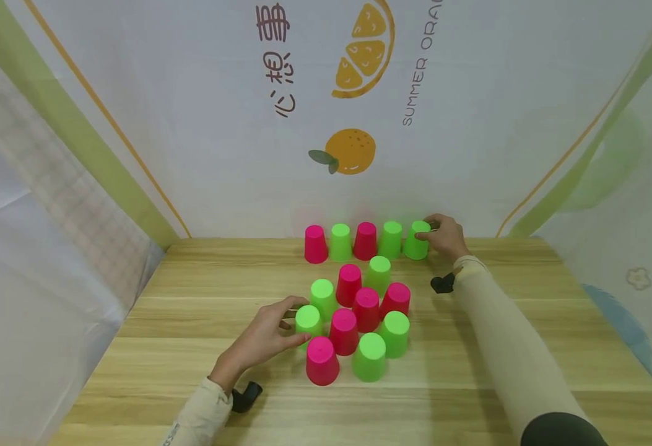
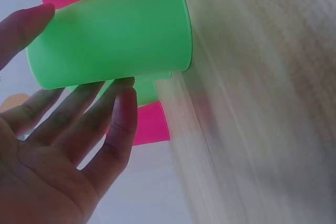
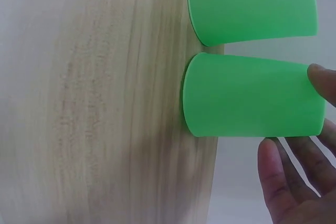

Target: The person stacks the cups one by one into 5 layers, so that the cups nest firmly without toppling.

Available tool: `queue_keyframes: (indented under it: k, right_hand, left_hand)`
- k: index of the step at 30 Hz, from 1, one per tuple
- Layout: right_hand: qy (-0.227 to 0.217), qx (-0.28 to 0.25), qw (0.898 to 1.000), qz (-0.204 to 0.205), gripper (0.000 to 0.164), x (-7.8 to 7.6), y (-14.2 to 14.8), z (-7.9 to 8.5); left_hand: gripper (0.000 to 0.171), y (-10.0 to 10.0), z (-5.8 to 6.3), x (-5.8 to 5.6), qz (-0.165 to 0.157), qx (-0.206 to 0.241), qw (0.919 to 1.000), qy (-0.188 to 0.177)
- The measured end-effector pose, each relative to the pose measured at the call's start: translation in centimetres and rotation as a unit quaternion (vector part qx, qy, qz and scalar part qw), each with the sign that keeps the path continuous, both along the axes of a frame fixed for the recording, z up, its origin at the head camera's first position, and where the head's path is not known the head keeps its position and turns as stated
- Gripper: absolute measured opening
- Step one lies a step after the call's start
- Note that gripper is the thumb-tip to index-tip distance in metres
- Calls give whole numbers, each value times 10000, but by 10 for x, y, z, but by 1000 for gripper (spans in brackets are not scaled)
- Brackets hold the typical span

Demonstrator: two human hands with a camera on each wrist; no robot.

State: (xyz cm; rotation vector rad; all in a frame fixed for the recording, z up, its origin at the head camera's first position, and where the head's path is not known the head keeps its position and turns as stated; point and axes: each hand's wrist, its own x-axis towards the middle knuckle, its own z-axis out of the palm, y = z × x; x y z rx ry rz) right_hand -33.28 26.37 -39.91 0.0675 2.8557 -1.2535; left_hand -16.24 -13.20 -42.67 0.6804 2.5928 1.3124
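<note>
My right hand (image 1: 447,236) grips an upside-down green cup (image 1: 417,241) at the right end of the back row. In the right wrist view the thumb lies on that cup (image 3: 252,98) near its narrow end, with the other fingers along its far side. My left hand (image 1: 267,334) holds another upturned green cup (image 1: 308,321) at the left edge of the front cluster. The left wrist view shows the thumb on one side of this cup (image 2: 113,32) and the fingertips against the other. A pink cup (image 1: 322,362) stands just in front of it.
Across the back edge of the wooden table (image 1: 203,334) run several pink and green cups, including a pink one (image 1: 315,244) at the left end. More cups, such as a green one (image 1: 369,357), crowd the middle. A printed cloth (image 1: 236,173) hangs behind.
</note>
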Motion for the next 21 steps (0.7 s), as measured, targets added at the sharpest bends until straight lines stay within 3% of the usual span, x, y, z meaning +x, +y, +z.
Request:
queue_keyframes:
  k: [21]
  right_hand:
    - [-54,-199,9998,74,66,1,6,-7]
  left_hand:
    - [50,-1,-1,2,226,-43,9997,61]
